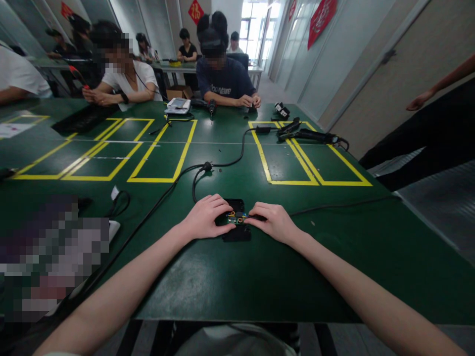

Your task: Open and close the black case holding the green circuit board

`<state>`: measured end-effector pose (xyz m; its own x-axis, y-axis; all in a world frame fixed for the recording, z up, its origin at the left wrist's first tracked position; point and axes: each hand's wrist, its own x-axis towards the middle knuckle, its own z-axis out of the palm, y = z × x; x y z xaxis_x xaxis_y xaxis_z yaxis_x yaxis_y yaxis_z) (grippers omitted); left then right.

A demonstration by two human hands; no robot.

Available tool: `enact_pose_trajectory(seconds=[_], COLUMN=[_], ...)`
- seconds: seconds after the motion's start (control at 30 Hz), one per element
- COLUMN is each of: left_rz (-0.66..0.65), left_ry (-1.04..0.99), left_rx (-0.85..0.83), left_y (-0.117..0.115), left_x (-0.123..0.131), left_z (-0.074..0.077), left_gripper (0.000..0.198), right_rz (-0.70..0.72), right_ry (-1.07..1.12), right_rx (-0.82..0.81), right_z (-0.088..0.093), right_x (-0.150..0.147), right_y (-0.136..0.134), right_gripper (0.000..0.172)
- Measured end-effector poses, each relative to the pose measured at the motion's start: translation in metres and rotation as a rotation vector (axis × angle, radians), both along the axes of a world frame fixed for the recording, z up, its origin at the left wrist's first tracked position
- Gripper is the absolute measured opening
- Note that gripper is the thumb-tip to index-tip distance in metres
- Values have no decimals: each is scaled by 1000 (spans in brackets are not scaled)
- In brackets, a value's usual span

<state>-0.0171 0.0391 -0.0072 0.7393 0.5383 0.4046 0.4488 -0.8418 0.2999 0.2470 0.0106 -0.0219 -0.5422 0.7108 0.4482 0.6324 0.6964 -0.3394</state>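
Left hand (pixel 207 217): clamped on the circuit board (pixel 232 221) at its left end
Right hand (pixel 275 220): pinching the black cable (pixel 259 217) beside it
Circuit board: between both hands, among black casing parts (pixel 237 236) on the table (pixel 334 257)
Wiring step: apparently handling board and cable together
Next move: likely calls for steady, gentle fingers

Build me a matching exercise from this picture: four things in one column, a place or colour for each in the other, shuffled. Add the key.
Things
1. Circuit board
2. Black plug
3. Tape
4. Right hand

Places and colours
A. Yellow, forming rectangles on the tabletop
B. At the board's right side
C. Between the two hands
D. Farther across the tabletop than the left hand

Pairs: 1-C, 2-D, 3-A, 4-B
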Motion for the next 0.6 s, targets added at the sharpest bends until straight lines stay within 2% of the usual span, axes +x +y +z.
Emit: enact_pose_trajectory(seconds=[0.17, 0.33, 0.5, 0.6], left_rz=[5, -12, -34, -39], left_ry=[10, -57, -156, -202], left_rx=[-5, -28, -104, -107], left_y=[1, 0, -5, -5], left_x=[2, 0, -1, 0], left_z=[0, -1, -3, -2], left_gripper=[27, 28, 34, 32], right_rz=[-12, -20, 12, 18], right_ry=[106, 217, 217, 197], right_rx=[-64, -168, -185, -170], right_z=[-1, 5, 4, -1], right_x=[-5, -8, -9, -8], right_y=[0, -3, -4, -2], right_gripper=[29, 12, 54, 59])
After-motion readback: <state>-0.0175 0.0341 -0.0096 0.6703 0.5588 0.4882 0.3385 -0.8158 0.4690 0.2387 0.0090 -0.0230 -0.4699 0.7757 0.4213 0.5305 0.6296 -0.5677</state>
